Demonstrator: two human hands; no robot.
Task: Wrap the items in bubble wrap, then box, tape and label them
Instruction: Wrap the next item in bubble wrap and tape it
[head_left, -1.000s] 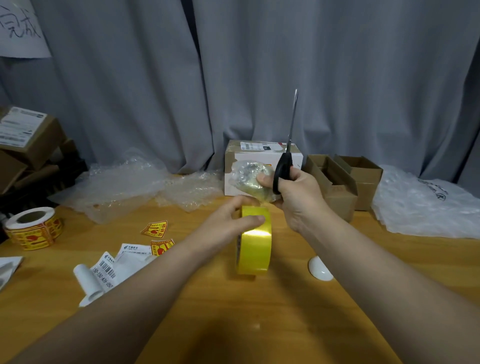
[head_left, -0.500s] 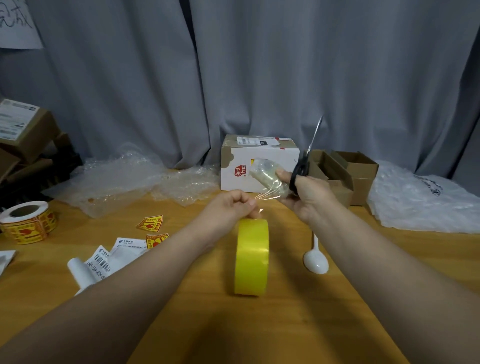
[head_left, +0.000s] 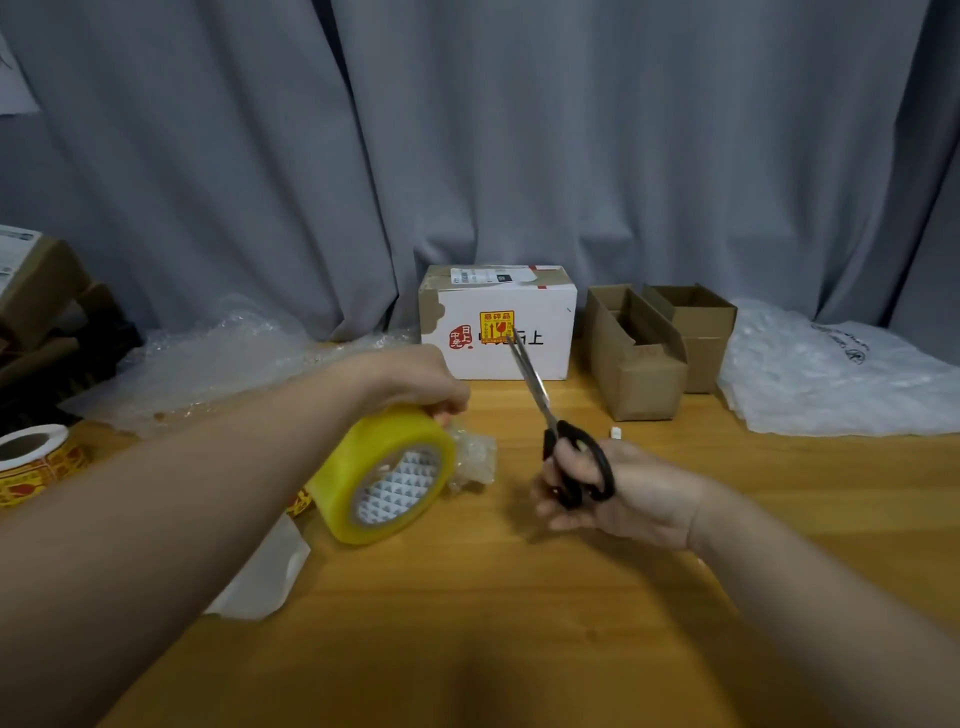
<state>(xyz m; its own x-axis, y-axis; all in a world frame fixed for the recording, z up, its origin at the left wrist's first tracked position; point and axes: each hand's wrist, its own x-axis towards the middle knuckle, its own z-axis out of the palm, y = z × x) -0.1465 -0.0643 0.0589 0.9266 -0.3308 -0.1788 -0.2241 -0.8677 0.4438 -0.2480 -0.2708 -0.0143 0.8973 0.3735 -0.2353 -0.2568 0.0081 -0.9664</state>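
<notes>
My left hand (head_left: 415, 379) grips the top of a yellow tape roll (head_left: 387, 470), which is tilted so its core faces me. A small item wrapped in bubble wrap (head_left: 472, 457) lies on the wooden table (head_left: 519, 623) just right of the roll, touching it. My right hand (head_left: 618, 493) holds black-handled scissors (head_left: 561, 441) by the handles, blades together and pointing up and away towards a white taped box (head_left: 498, 332) at the back.
Open brown cartons (head_left: 654, 343) stand right of the white box, with plastic sheeting (head_left: 841, 379) beyond them. Loose bubble wrap (head_left: 223, 353) lies at the back left. A roll of fragile stickers (head_left: 36, 462) sits at the left edge. Paper labels (head_left: 260, 577) lie under my left forearm.
The wrapped item has left my right hand and now lies on the table beside the roll. My left hand tipped the tape roll over to the left. The scissors came down lower.
</notes>
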